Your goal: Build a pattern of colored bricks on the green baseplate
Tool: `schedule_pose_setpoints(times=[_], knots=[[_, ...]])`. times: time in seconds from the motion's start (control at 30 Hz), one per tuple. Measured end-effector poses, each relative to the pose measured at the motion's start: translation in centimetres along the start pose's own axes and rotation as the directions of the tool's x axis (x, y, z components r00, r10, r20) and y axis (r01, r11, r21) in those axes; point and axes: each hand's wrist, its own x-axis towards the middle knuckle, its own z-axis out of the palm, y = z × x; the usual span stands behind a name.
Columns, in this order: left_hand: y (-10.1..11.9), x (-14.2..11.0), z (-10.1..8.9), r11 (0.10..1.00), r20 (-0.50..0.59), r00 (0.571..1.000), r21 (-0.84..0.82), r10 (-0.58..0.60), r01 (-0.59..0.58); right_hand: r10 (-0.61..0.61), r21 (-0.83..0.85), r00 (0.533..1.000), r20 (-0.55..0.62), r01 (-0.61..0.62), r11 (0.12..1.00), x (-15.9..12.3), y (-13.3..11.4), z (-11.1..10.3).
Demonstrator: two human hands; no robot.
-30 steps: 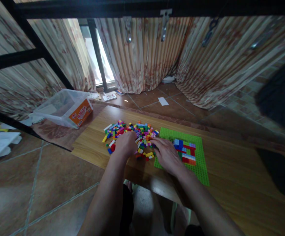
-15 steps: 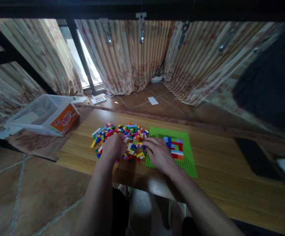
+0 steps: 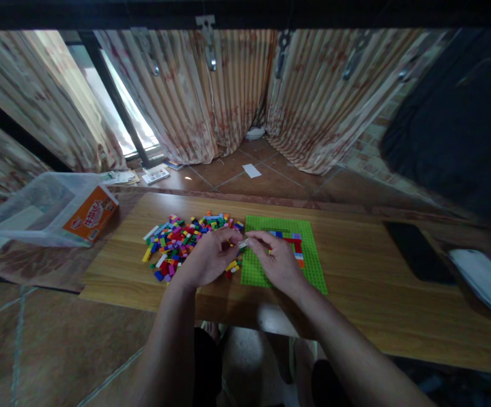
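Note:
Between the fingertips of both hands is a small white toy brick (image 3: 243, 243). My left hand (image 3: 213, 252) pinches its left end, above the right side of the loose brick pile (image 3: 181, 237). At its other end, the fingers of my right hand (image 3: 278, 261) close on it, above the green baseplate (image 3: 315, 265). On that baseplate stand joined red, blue, white and orange bricks (image 3: 298, 246), partly hidden behind my right hand.
The wooden table (image 3: 368, 305) carries a dark flat slab (image 3: 418, 251) and a whitish object (image 3: 482, 280) at the right. A clear plastic bin (image 3: 46, 226) with an orange label stands beyond the left end. Striped curtains (image 3: 228, 96) hang behind.
My left hand has lifted from the pile and moved right to meet my right hand, and the white brick now shows between them. The camera view has shifted slightly right.

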Motion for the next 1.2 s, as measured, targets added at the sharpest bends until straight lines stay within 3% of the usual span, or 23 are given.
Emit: schedule_pose_setpoints(times=[0.23,0.37,0.47,0.6,0.87,1.07,1.2], knots=[[0.5,0.8,1.6,0.993,-0.027,0.999,0.113,0.039,-0.035,0.087,0.111,0.996,-0.001,-0.087,0.99,-0.2,1.1,-1.9],[0.0,1.3,2.5,0.982,-0.075,0.997,0.186,-0.022,0.035,0.136,0.079,0.987,-0.083,-0.13,0.988,-0.6,2.1,-5.2],[0.0,1.5,3.1,0.965,-0.04,0.998,0.257,-0.05,0.059,0.176,-0.02,0.964,-0.197,-0.184,0.983,-1.1,3.4,-8.4],[0.3,1.9,4.0,0.936,-0.018,0.998,0.347,-0.061,0.064,0.231,-0.08,0.944,-0.235,-0.256,0.963,-1.8,5.3,-10.9],[0.6,3.0,6.9,0.904,-0.019,0.998,0.424,-0.054,0.057,0.178,-0.273,0.95,-0.255,-0.247,0.93,-2.8,5.0,-9.8],[0.8,3.5,7.7,0.894,-0.044,0.994,0.435,-0.097,0.106,0.136,-0.256,0.953,-0.271,-0.208,0.944,-3.5,3.2,-9.0],[0.6,3.7,8.1,0.903,-0.041,0.993,0.414,-0.109,0.116,0.126,-0.347,0.963,-0.239,-0.207,0.915,-3.9,2.7,-7.7]])
